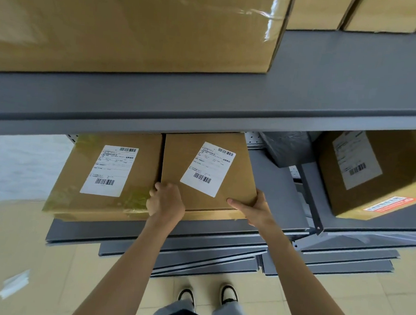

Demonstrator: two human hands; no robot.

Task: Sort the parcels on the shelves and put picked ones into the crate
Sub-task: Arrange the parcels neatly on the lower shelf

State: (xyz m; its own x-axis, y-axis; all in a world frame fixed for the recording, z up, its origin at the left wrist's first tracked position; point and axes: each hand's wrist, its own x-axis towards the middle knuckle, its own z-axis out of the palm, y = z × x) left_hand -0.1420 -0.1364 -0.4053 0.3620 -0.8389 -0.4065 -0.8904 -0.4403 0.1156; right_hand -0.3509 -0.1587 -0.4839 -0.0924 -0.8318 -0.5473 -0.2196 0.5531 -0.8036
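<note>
A brown cardboard parcel (239, 184) with a tilted white label lies on the grey lower shelf (274, 186). My left hand (165, 201) grips its front left corner, fingers curled into the gap beside the neighbouring parcel (77, 175). My right hand (256, 210) holds the front right corner, thumb on top and fingers round the side. The neighbouring parcel, wrapped in clear tape and labelled, sits touching it on the left. No crate is in view.
A big taped box (137, 29) and several smaller boxes stand on the upper shelf (329, 92) overhead. Another labelled box (378, 174) sits on the lower shelf to the right, behind a grey upright. Lower shelf edges jut out above the tiled floor by my feet.
</note>
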